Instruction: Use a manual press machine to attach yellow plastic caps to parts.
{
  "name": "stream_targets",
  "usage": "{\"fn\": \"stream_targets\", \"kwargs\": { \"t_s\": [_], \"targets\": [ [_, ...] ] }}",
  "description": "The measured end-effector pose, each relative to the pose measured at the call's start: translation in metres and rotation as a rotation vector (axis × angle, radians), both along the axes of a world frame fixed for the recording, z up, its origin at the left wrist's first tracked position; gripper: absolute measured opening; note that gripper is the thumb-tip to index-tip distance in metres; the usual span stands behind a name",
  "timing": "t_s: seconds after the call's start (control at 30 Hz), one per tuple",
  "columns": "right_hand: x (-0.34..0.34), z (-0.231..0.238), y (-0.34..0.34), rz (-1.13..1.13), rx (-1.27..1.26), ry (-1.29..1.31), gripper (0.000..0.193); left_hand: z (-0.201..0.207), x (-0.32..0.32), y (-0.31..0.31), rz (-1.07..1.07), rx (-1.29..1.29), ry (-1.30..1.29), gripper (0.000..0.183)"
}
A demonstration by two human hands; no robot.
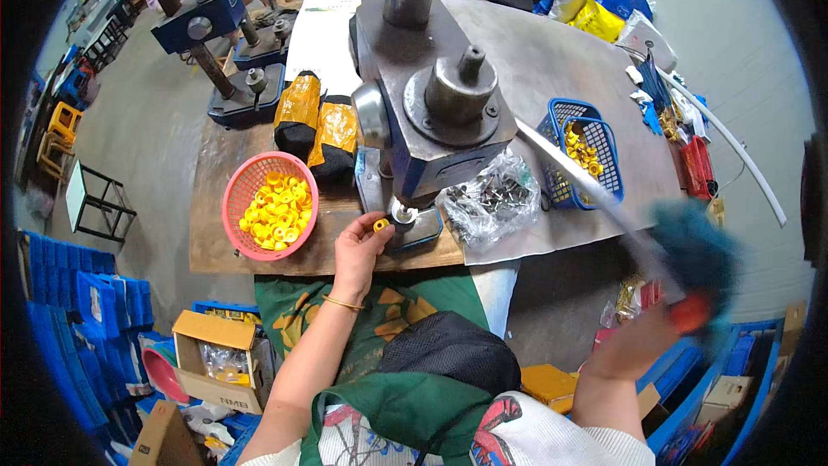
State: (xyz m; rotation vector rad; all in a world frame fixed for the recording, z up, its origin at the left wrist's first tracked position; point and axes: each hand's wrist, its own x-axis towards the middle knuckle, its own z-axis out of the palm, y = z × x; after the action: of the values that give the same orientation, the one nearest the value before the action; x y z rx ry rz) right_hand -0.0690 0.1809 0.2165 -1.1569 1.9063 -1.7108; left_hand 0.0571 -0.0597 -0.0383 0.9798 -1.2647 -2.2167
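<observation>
My left hand [360, 246] is at the front of the press base, pinching a small yellow plastic cap [380, 224] between thumb and fingers. Close beside the cap, a small white-and-metal fixture [403, 214] sits under the ram of the grey-blue hand press [448, 121]. My right hand [697, 255], in a dark teal glove with an orange-red cuff, is out to the right at the end of the long metal press lever [604, 203]. Motion blurs the glove, but it appears closed around the lever's end. The underside of the ram is partly hidden by the press head.
A pink basket [233, 223] of yellow caps stands left. Right of the press lie a clear bag of dark metal parts [496, 203] and a blue basket [565, 194] with yellow pieces. Two taped bundles [317, 125] and another press [203, 22] are farther back.
</observation>
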Motion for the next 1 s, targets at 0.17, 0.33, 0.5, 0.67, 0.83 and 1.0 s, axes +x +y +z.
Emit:
{"fn": "stream_targets", "kwargs": {
  "t_s": [0.17,0.33,0.5,0.67,0.83,1.0],
  "targets": [
    [-0.097,-0.021,-0.067,-0.478,-0.398,0.667,0.029,0.003,0.006,0.001,-0.005,-0.044,-0.045,0.025],
    [-0.026,-0.193,-0.131,0.308,0.316,0.443,0.027,-0.009,0.008,-0.007,0.041,-0.037,-0.037,0.024],
    [-0.009,-0.250,-0.144,0.151,0.172,0.559,0.028,-0.018,0.009,-0.014,0.083,-0.234,-0.094,0.021],
    [-0.018,-0.243,-0.141,0.188,0.217,0.553,0.031,-0.016,-0.009,-0.011,0.083,-0.734,-0.133,0.021],
    [-0.026,-0.230,-0.126,0.072,0.366,0.227,0.037,-0.005,-0.029,-0.007,-0.016,-1.171,-0.225,0.031],
    [-0.037,-0.205,-0.129,0.156,0.471,0.425,0.037,-0.007,-0.023,-0.003,-0.052,-1.273,-0.303,0.035]
  ]
}}
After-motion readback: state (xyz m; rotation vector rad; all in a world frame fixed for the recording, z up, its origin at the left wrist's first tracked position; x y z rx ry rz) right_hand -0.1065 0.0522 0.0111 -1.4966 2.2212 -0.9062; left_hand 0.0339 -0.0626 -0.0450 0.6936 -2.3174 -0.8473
